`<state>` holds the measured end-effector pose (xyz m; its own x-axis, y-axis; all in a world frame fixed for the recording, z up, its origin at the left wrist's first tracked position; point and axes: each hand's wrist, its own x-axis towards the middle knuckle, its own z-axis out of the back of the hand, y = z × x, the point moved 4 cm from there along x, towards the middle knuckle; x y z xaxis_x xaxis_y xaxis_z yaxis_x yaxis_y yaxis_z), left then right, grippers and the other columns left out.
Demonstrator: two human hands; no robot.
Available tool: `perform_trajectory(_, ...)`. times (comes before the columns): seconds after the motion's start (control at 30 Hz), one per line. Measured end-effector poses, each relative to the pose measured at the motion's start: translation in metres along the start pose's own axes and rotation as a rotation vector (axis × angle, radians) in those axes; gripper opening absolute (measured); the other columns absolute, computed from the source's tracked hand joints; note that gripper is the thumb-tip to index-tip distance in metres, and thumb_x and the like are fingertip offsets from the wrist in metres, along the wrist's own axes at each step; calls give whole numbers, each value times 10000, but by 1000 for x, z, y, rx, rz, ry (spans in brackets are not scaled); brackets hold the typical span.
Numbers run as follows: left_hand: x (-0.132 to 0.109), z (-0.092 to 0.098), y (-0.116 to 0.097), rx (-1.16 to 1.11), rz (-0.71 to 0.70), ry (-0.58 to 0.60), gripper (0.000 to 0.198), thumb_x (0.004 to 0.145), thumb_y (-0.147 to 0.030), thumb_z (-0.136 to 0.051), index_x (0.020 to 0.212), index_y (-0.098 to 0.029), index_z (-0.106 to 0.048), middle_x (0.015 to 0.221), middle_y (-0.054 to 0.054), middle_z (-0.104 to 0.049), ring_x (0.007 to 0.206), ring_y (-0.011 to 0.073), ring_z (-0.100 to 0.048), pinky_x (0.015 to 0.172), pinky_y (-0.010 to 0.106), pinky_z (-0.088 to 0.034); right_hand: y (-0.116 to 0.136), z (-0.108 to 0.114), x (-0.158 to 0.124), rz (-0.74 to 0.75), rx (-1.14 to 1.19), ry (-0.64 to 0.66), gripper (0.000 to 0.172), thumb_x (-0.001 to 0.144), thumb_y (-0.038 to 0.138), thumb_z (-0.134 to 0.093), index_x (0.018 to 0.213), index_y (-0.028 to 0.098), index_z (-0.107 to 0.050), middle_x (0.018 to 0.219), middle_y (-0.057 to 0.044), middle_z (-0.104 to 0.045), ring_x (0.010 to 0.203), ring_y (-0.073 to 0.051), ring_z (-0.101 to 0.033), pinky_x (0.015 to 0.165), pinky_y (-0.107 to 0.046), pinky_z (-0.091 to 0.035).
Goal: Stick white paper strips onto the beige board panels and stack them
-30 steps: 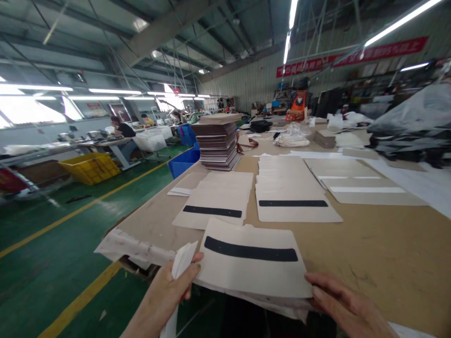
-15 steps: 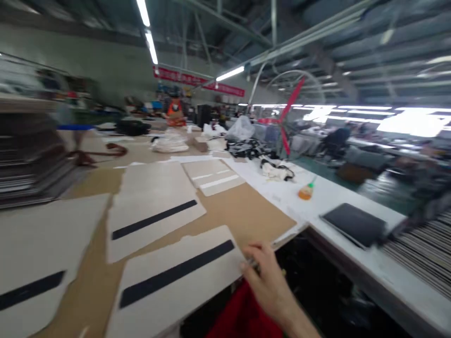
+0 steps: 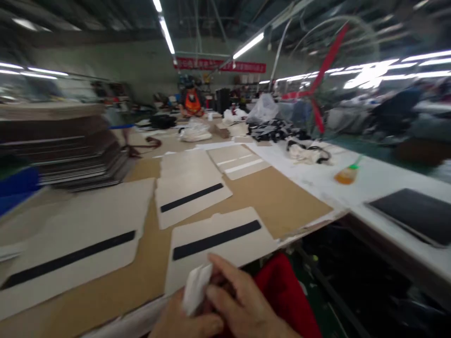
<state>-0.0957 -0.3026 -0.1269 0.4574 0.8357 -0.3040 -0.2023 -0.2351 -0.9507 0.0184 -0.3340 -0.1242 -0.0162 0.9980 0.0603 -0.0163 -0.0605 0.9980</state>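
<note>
At the table's near edge, my two hands meet in front of my body. My left hand (image 3: 186, 321) is closed around a small bundle of white strips (image 3: 197, 287), which stands up between the hands. Against the bundle's right side, the bent fingers of my right hand (image 3: 241, 298) grip it; some fingertips are hidden. Just beyond lies a light beige panel (image 3: 225, 251) with a black strip (image 3: 216, 240) across it. Another panel with a black strip (image 3: 192, 171) lies farther off, and a third panel (image 3: 95, 211) is at the left.
Brown board (image 3: 278, 206) covers the tabletop. A tall stack of dark panels (image 3: 66, 145) stands at the left. On the white table at the right are a bottle of amber liquid (image 3: 347, 174) and a dark flat pad (image 3: 416, 213). A red-bladed fan (image 3: 319, 89) stands behind.
My right hand has moved from the near panel's right corner back towards my body. My left hand has come into view with the white bundle. The view has turned left.
</note>
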Motion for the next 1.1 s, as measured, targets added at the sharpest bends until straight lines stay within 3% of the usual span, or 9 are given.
perform_trajectory(0.13, -14, 7, -3, -284, 79, 58, 574, 501, -375, -827, 981, -121, -643, 580, -55, -531, 465, 51, -370, 419, 182, -270, -2, 8, 1, -86, 113, 50, 494, 904, 405, -544, 1381, 296, -475, 1347, -38, -553, 1219, -216, -510, 1067, -367, -374)
perform_trajectory(0.3, -9, 6, 1, -439, 49, -2, 450, 537, -418, -836, 786, -122, -606, 499, -63, -477, 385, 24, -332, 379, 170, -216, -1, 0, -1, -41, 198, -14, 335, 886, 391, -583, 1205, 292, -613, 1153, -28, -631, 1039, -183, -588, 903, -274, -480)
perform_trajectory(0.4, -10, 8, 3, -460, 29, -5, 434, 651, -516, -755, 690, -117, -588, 495, -32, -511, 361, 23, -370, 370, 163, -215, 0, 9, 5, -5, 250, -86, 136, 858, 355, -633, 872, 229, -681, 862, -11, -637, 835, -153, -595, 779, -234, -487)
perform_trajectory(0.53, -10, 12, 0, -392, 50, 20, 483, 739, -561, -662, 830, -87, -648, 653, 63, -651, 382, 57, -495, 357, 155, -286, -8, 21, 13, -143, 530, -261, 147, 852, 370, -644, 829, 226, -630, 711, 21, -602, 683, -122, -552, 653, -216, -476)
perform_trajectory(0.7, -7, 12, 2, -340, 23, -60, 521, 760, -582, -621, 893, -79, -644, 808, 123, -686, 548, 159, -649, 415, 192, -431, -10, -12, 12, -247, 685, 4, 197, 830, 398, -661, 823, 201, -652, 649, 31, -529, 567, -109, -483, 536, -240, -458)
perform_trajectory(0.77, -10, 12, 1, -303, 29, -47, 507, 773, -565, -614, 974, -100, -625, 797, 94, -682, 577, 161, -650, 463, 214, -466, -8, -15, 11, -274, 697, 26, 204, 808, 400, -684, 826, 196, -673, 628, 29, -523, 560, -114, -488, 527, -245, -464)
perform_trajectory(0.9, -31, 24, -21, 42, 52, -5, 298, 797, -434, -613, 883, -148, -615, 659, 6, -629, 561, 111, -571, 491, 184, -402, 10, 35, 19, -241, 754, -174, 167, 766, 358, -727, 860, 229, -680, 757, 3, -618, 704, -138, -591, 652, -249, -532)
perform_trajectory(1.03, -54, 51, -53, 574, 25, -57, 118, 832, -268, -523, 771, -188, -584, 648, -26, -597, 604, 117, -549, 530, 205, -373, 40, 113, 41, -149, 602, -317, 203, 714, 332, -760, 879, 267, -663, 648, 47, -539, 486, -64, -463, 409, -143, -421)
perform_trajectory(1.1, -53, 58, -63, 825, -68, -120, 114, 800, -143, -483, 770, -195, -579, 769, -10, -628, 721, 139, -575, 629, 232, -412, 51, 130, 57, -235, 379, -245, 313, 685, 334, -779, 970, 288, -659, 699, 25, -601, 516, -96, -516, 421, -178, -439)
